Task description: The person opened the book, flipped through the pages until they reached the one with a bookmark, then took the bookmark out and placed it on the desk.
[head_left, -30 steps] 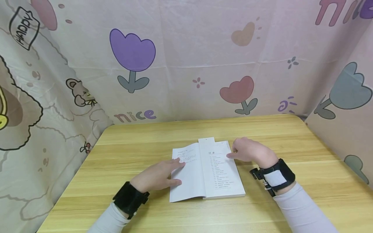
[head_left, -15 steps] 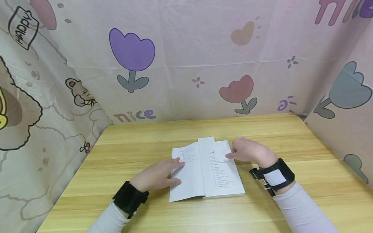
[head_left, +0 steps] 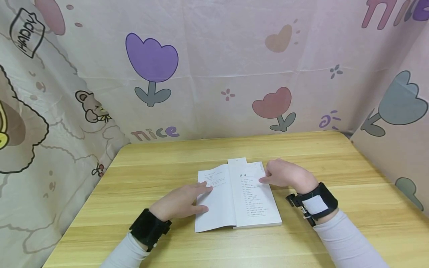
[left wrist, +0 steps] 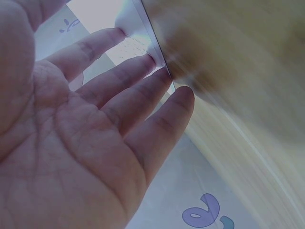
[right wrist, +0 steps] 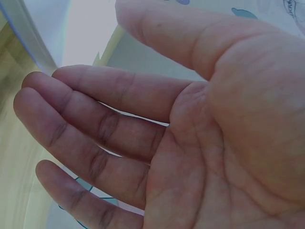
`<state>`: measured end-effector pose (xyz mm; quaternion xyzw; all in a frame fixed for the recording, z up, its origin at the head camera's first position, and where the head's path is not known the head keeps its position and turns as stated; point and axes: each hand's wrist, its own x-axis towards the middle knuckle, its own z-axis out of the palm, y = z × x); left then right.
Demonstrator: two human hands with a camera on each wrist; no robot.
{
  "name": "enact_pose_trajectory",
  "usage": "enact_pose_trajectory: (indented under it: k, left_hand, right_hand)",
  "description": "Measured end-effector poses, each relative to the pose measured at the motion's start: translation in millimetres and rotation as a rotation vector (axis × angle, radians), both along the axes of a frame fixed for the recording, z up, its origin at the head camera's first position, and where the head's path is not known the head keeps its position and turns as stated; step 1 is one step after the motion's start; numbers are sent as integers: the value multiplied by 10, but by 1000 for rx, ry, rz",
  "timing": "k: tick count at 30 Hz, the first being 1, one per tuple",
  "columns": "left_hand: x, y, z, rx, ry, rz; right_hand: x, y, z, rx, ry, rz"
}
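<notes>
An open book (head_left: 236,197) with white printed pages lies on the wooden table (head_left: 151,163). My left hand (head_left: 182,201) rests flat on the left page, fingers straight; in the left wrist view its fingertips (left wrist: 157,62) touch the page's edge (left wrist: 143,28). My right hand (head_left: 283,173) rests at the upper right corner of the right page, thumb on the paper. In the right wrist view the right hand (right wrist: 143,133) shows loosely bent fingers holding nothing, beside the book's edge (right wrist: 28,43). A white tab (head_left: 237,161) sticks out behind the book's top.
Cartoon-print fabric walls (head_left: 214,67) with tulips close in the table on the back, left and right. Black bands sit on both wrists (head_left: 315,203).
</notes>
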<state>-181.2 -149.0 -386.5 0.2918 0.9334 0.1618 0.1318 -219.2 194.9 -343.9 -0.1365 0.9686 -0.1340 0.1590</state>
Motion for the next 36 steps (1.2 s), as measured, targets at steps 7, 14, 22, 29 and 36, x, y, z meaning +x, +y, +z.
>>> enact_pose_trajectory:
  k: [7,14,22,29,36]
  left_hand:
    - [-4,1,-7,-2,5,0]
    - [4,6,0,-3,12,0]
    - [5,8,-3,-7,13,4]
    - [5,10,-2,-10,14,7]
    - [5,9,2,-13,12,6]
  right_hand:
    - [-7,-3,-16,2,-9,-7]
    - [-9,-4,-33,18,-7,-18]
    - [-1,1,-13,7,-3,-17]
    - [17,29,60,-59,89,34]
    - [14,24,82,-63,163,73]
